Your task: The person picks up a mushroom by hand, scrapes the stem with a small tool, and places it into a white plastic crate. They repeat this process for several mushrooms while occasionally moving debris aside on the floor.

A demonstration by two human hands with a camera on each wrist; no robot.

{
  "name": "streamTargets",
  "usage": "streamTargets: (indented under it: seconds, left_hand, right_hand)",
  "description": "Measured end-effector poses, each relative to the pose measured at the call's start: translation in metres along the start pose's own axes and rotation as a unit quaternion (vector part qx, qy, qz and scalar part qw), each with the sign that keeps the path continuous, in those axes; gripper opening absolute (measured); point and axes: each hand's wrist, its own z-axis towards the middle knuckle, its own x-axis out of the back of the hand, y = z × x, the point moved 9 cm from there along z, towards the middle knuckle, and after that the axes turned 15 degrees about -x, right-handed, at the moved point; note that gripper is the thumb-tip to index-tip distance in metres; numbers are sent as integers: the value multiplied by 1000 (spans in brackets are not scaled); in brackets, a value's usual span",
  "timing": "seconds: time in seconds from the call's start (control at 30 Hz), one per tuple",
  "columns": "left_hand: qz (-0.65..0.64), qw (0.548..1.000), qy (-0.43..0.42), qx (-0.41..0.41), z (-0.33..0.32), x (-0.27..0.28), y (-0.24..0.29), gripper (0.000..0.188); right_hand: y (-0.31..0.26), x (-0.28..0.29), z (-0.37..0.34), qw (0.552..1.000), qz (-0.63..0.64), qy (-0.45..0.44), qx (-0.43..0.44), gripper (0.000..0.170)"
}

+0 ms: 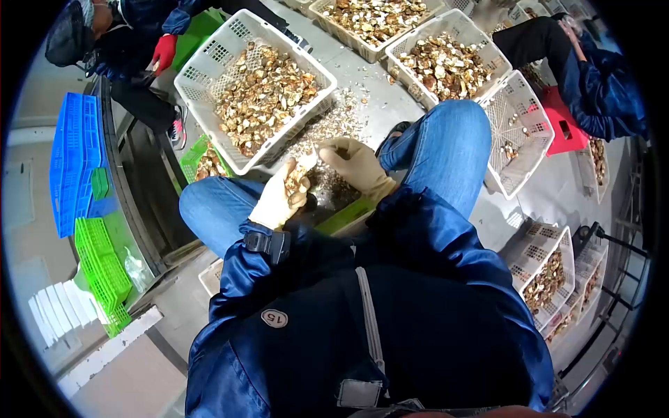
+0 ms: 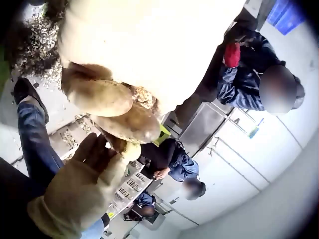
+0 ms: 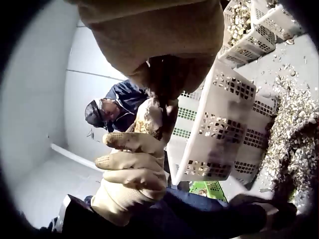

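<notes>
In a pale glove, my left hand point(image 1: 279, 198) grips a rough shell point(image 1: 300, 177) between my knees. The left wrist view shows this hand point(image 2: 134, 50) from behind, its fingers curled round the shell point(image 2: 143, 97). My right hand point(image 1: 355, 164), also gloved, is bent close at the shell's upper right side. Seen in the right wrist view, the left hand point(image 3: 132, 181) holds the whitish, brown-edged shell point(image 3: 149, 117) up against the shadowed underside of the right hand point(image 3: 154, 35). Whatever lies inside the right fingers is hidden in shadow.
A white crate point(image 1: 324, 87) of shells stands ahead, with another filled crate point(image 1: 446, 35) right of it. Shell fragments point(image 1: 341, 122) litter the floor. Blue crates point(image 1: 73, 160) and green crates point(image 1: 101, 265) are at left. Other people sit at upper left and upper right.
</notes>
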Motion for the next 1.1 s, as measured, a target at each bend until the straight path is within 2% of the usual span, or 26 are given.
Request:
streamTargets:
  seconds: [0.03, 0.07, 0.1, 0.13, 0.17, 0.2, 0.23, 0.3, 0.33, 0.4, 0.43, 0.47, 0.63, 0.67, 0.73, 0.83, 0.93, 0.97, 1.07, 1.1]
  left_hand:
    - [22, 997, 77, -22, -14, -2, 6, 28]
    - [68, 996, 45, -43, -9, 0, 9, 28]
    - [183, 977, -43, -100, -4, 6, 13, 29]
    - [214, 961, -113, -131, -1, 3, 13, 30]
    - [166, 963, -168, -126, 0, 1, 8, 32]
    - [-124, 968, -215, 31, -3, -12, -2, 32]
    - [-113, 974, -193, 25, 3, -5, -3, 32]
    - [59, 993, -85, -60, 14, 17, 0, 33]
    - [116, 987, -66, -86, 15, 18, 1, 34]
    - [251, 953, -48, -165, 17, 6, 10, 34]
    - [178, 974, -67, -123, 18, 4, 1, 35]
    - [168, 974, -91, -123, 15, -1, 1, 37]
    - [180, 970, -71, -147, 17, 6, 3, 39]
    - [164, 972, -80, -147, 22, 12, 1, 39]
    - [181, 971, -60, -144, 15, 5, 5, 39]
    - [177, 972, -73, -135, 21, 6, 1, 38]
    - [179, 972, -64, -141, 21, 5, 0, 40]
    - [133, 979, -88, -127, 24, 2, -2, 52]
    - [170, 963, -90, -189, 24, 1, 5, 57]
    - [177, 964, -93, -176, 26, 9, 3, 60]
  right_hand:
    - [-2, -3, -2, 1000, 12, -10, 18, 25]
    - [-8, 2, 0, 999, 15, -12, 44, 25]
    - [-3, 3, 1, 1000, 0, -17, 23, 26]
    - [8, 5, 3, 1000, -18, -13, 3, 28]
    - [12, 6, 6, 998, -49, 7, 25, 23]
    - [5, 12, 6, 994, -78, 34, 62, 20]
    - [-1, 17, 9, 988, -102, 56, 98, 19]
    - [-7, 19, 8, 976, -134, 83, 153, 23]
    - [-22, 19, -2, 987, -111, 66, 91, 25]
    - [-26, 13, -6, 983, -113, 48, 136, 26]
    - [-17, 12, -6, 991, -97, 22, 88, 27]
    - [-12, 12, -5, 991, -112, 24, 74, 29]
    - [-4, 19, -2, 995, -76, 45, 51, 35]
    - [-7, 21, -4, 986, -127, 77, 75, 37]
    - [25, 10, 10, 998, -50, 29, 18, 36]
    - [11, 13, 3, 995, -71, 41, 51, 33]
    - [7, 16, 2, 996, -67, 32, 47, 31]
    - [-4, 22, -5, 984, -122, 89, 93, 28]
    - [3, 20, 0, 992, -93, 63, 54, 28]
    - [8, 16, 3, 998, -29, 30, 36, 28]
